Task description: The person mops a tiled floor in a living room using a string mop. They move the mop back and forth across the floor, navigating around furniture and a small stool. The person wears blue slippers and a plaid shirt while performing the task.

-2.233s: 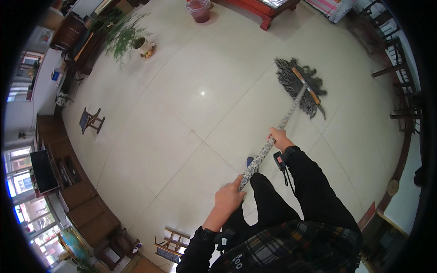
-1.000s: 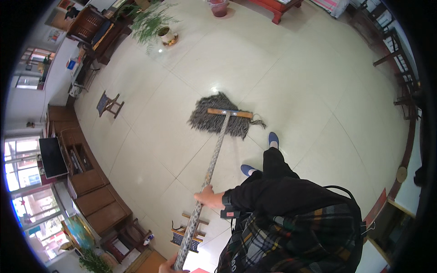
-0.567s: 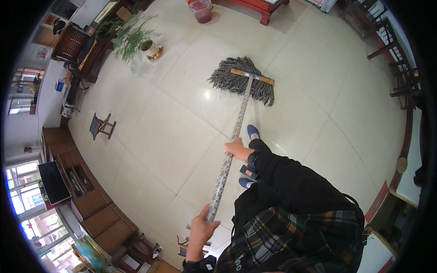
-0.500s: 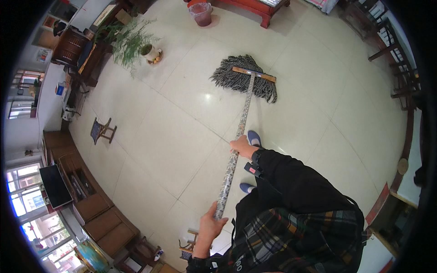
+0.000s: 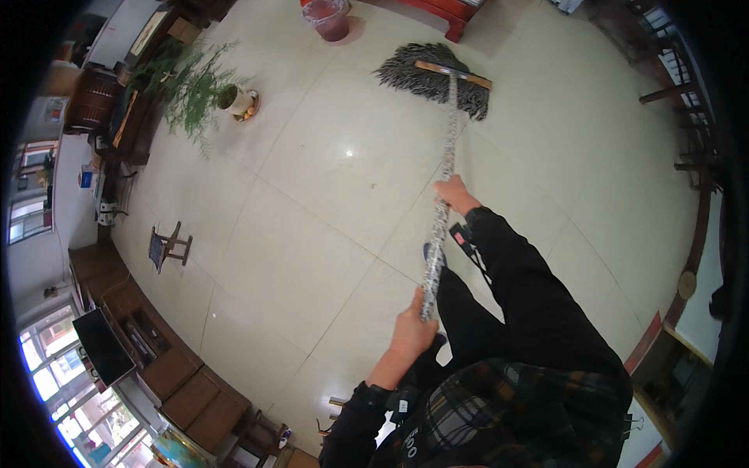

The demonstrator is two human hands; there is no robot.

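Note:
A mop (image 5: 449, 144) with a long, grey-and-white patterned handle reaches forward from my body. Its dark grey string head (image 5: 417, 76) lies spread on the pale tiles, under a wooden crossbar. At the handle's rear end my left hand (image 5: 413, 327) is closed around the grip. Farther up the shaft, my right hand (image 5: 455, 195) wraps it with the fingers. Both arms are stretched forward in dark sleeves. Part of a blue shoe (image 5: 434, 253) shows beside the handle.
Beyond the mop head stand a pinkish waste bin (image 5: 331, 23) and a red wooden furniture leg (image 5: 455, 30). Left are a potted fern (image 5: 238, 101), a small folding stool (image 5: 168, 246) and brown cabinets (image 5: 168, 366). Dark wooden chairs (image 5: 671, 93) line the right side.
The mop head has slid forward and slightly right across the tiles. Both my hands have pushed forward with the handle, keeping their hold.

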